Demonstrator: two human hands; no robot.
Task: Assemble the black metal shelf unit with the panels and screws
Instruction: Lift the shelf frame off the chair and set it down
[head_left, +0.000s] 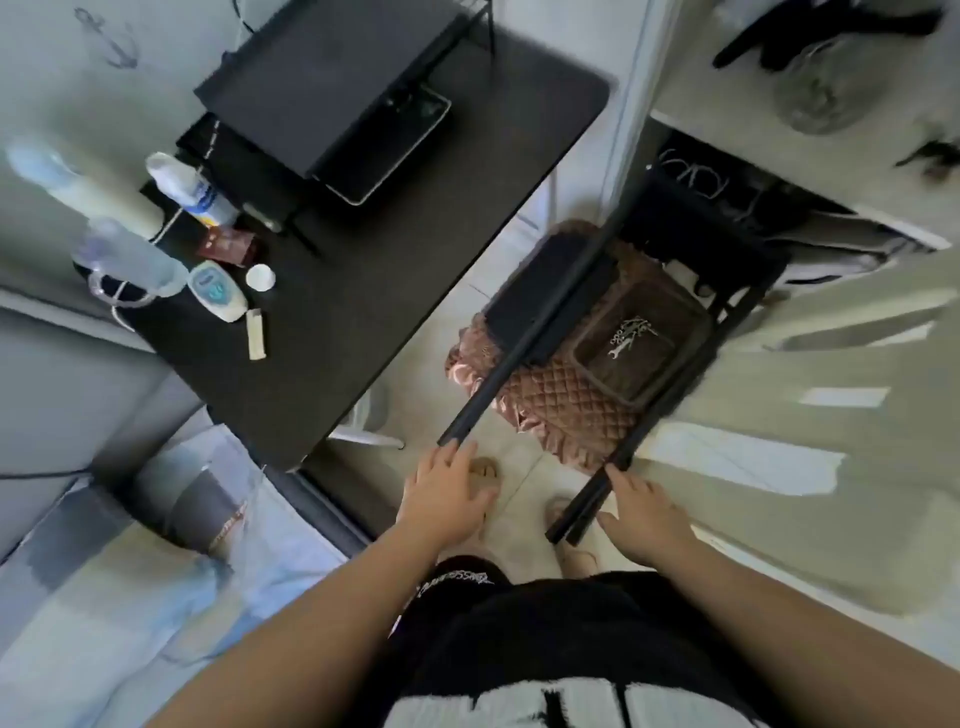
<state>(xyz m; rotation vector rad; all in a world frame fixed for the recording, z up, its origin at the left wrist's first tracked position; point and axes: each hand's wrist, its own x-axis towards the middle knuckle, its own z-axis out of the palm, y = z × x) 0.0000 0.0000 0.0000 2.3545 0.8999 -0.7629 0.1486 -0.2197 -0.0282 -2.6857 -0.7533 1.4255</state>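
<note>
Tubing of matt black metal makes up the shelf unit (748, 306), which lies tipped over a stool or chair in the gap between a black table (363, 312) and a pale cupboard front. One slim round post (511, 353) runs up its near-left side, and a pair of tubes (587, 499) set side by side runs up the right. A flat black panel (540, 296) sits between them, over a brown quilted cushion (561, 400) with a frilled edge. Beside the panel is a brownish rimmed rectangle; I cannot tell whether it is a tray or another panel. On it lies a small heap of bright screws and a spanner (631, 332), too small to count.

The left hand (447, 493) is spread flat with straight fingers, the tips touching the cut end of the single post. The right hand (647, 517) lies with its fingers stretched against the paired tubes, not wrapped around them as far as I can see; its thumb is hidden.

The frame's far end merges into a dark mass under the cupboard, where the joints cannot be made out. The table carries blurred plastic bottles (192, 192), a white cap and a dark tablet (395, 150) half covered by a black riser. Bare toes (485, 473) show on pale tile below the left hand.
</note>
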